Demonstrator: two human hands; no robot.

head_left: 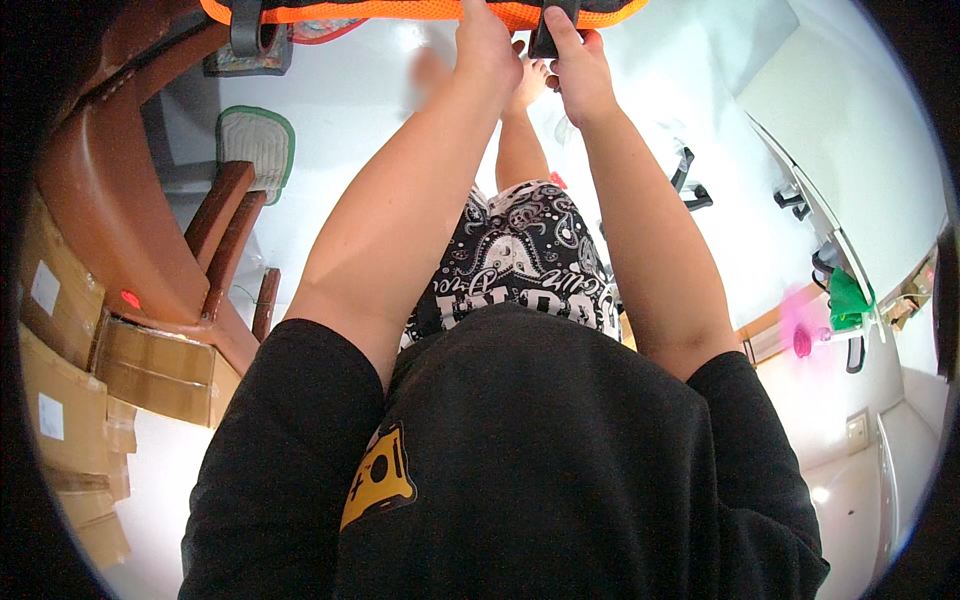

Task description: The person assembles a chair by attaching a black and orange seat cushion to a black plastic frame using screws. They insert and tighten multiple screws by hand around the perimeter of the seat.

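An orange mesh fabric item (400, 10) with black straps stretches across the top edge of the view. My left hand (485, 45) is closed on its lower edge near the middle. My right hand (575, 60) grips a black strap or buckle (545, 40) hanging from the same item, just to the right of the left hand. Both arms reach up and forward from my black shirt. Much of the orange item is cut off by the frame's top.
A brown wooden chair (225, 240) and curved brown furniture (110, 200) stand at the left, with cardboard boxes (150, 370) below them. A small green-edged mat (260, 140) lies on the white floor. A white desk edge with a green object (848, 300) is at the right.
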